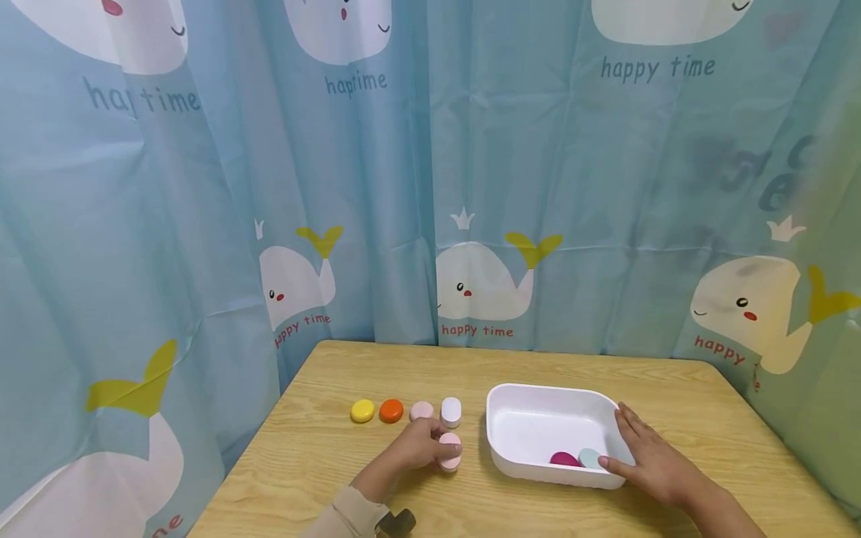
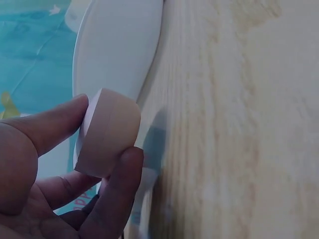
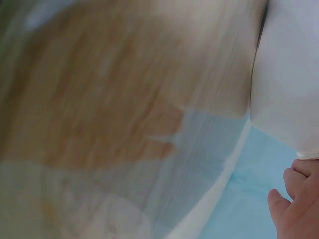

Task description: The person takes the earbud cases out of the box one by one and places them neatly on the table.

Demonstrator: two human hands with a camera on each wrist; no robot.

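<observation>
My left hand (image 1: 418, 446) pinches a pale pink rounded piece (image 1: 449, 453) between thumb and fingers, left of a white basin (image 1: 501, 469). In the left wrist view the piece (image 2: 110, 132) looks thick, with a flat face and rounded side. My right hand (image 1: 649, 457) rests against the basin's right rim, its fingers fairly straight and its thumb over the near corner. Inside the basin lie a magenta piece (image 1: 564, 459) and a pale mint piece (image 1: 589, 458). The right wrist view catches several fingertips (image 3: 294, 184) at the white rim.
A row of pieces lies on the wooden table (image 1: 289, 478) beyond my left hand: yellow (image 1: 362, 410), orange (image 1: 391, 410), pale pink (image 1: 421, 411) and a white oblong one (image 1: 451, 412). A blue whale-print curtain (image 1: 377, 187) hangs behind the table and along its sides.
</observation>
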